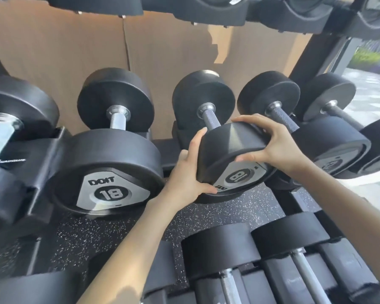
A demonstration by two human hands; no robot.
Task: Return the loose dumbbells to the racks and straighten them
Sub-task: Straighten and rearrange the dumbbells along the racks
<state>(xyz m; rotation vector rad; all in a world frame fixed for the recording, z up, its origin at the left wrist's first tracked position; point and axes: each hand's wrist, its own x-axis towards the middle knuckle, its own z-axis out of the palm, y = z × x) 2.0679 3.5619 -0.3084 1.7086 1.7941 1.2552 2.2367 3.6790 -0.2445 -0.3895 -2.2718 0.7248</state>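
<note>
Leftward, big dumbbell racked, end plate reads "DOIT 18". Beside it, middle-rack dumbbell tilted, plate "18" upside down. Left hand and right hand clasp its near head.

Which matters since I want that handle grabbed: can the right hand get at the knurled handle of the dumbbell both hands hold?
Probably yes: the right hand grips the near head's top edge, and the knurled handle just behind it is bare.

The far-left dumbbell is cut off by the frame edge.
</note>
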